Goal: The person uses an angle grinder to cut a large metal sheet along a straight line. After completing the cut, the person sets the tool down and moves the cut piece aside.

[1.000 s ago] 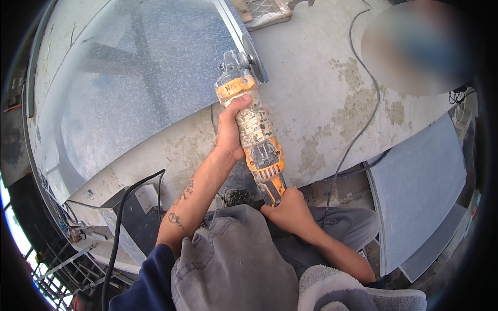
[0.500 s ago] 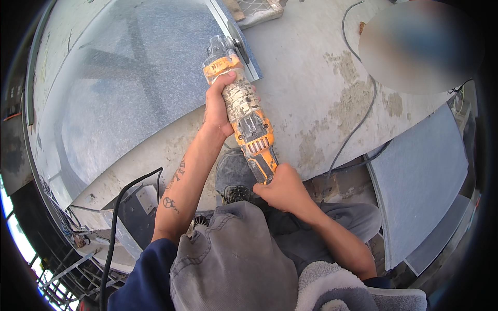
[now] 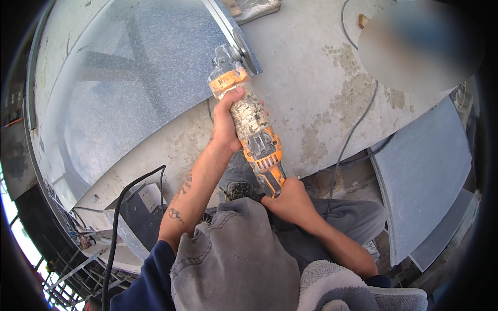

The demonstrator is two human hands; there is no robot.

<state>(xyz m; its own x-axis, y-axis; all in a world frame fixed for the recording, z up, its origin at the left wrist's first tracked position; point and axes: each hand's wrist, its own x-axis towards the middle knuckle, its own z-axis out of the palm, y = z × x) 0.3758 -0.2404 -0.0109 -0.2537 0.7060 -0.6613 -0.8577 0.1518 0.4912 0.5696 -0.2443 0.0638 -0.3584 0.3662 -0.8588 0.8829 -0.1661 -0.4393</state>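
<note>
Both my hands hold an orange and black angle grinder [image 3: 254,116], its body wrapped in worn, pale, flaking tape. My left hand [image 3: 226,122] wraps round the taped front part, thumb on top. At the rear, my right hand [image 3: 291,201] grips the handle; its fingertips are partly hidden. The thin round disc [image 3: 246,52] stands on edge at the right of the grinder's head. It is beside the near right corner of a blue-grey speckled slab [image 3: 150,67], at the end of a pale straight strip [image 3: 218,18] along that slab's edge. Whether the disc touches the slab I cannot tell.
The slab lies on a stained concrete surface [image 3: 295,93]. A thin cable [image 3: 368,111] crosses it on the right. More grey slabs [image 3: 425,176] lean at the right. A black cable [image 3: 114,228] loops by my left arm. A blurred round patch covers the upper right.
The grinder and both hands have come nearer to me and slightly right. The disc has shifted along the slab's edge to its near corner. Both grips stay the same.
</note>
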